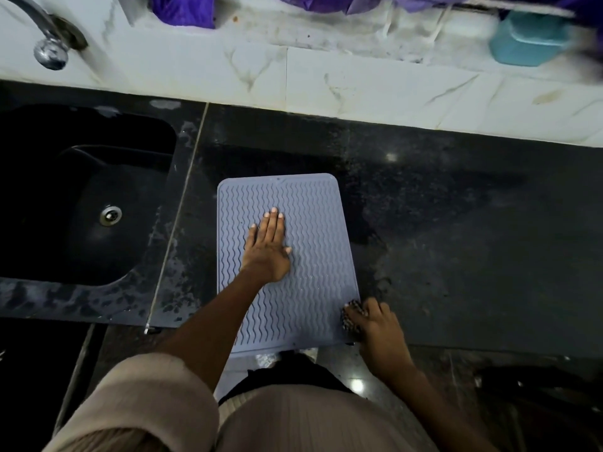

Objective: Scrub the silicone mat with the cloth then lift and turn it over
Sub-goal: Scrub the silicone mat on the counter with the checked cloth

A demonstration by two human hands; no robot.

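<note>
A grey-blue silicone mat (313, 243) with wavy ridges lies flat on the black counter, its near edge hanging slightly over the counter's front. My left hand (268, 247) presses flat on the mat's middle, fingers straight and pointing away from me. My right hand (378, 327) grips a dark, speckled cloth (350, 318) at the mat's near right corner. Most of the cloth is hidden under the fingers.
A black sink (81, 197) with a metal drain is set into the counter (456, 239) to the left, under a chrome tap (49, 44). A teal container (528, 37) and purple fabric (182, 9) sit on the white marble ledge behind.
</note>
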